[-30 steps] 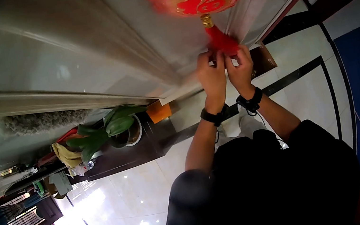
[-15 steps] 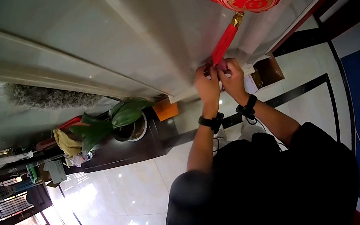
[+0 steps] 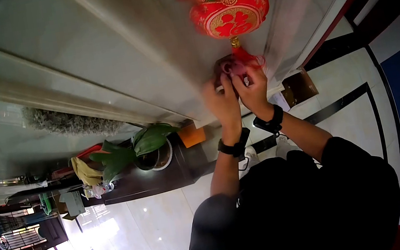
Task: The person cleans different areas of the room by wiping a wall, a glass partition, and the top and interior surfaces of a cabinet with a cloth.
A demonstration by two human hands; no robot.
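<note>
Left hand [image 3: 223,104], right hand [image 3: 254,94] — both pinching pinkish bundle [image 3: 236,67], green plant [image 3: 151,138] in round pot [image 3: 170,157]

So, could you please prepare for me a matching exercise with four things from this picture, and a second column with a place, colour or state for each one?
Things:
1. Ornament
2. Small pink thing
3. Leafy plant
4. Wristbands

Places, colours, states:
A. Growing in a white-rimmed pot
B. Black
C. Touched by the right hand
D. Red and gold, hanging

Right pairs: 1-D, 2-C, 3-A, 4-B
</note>
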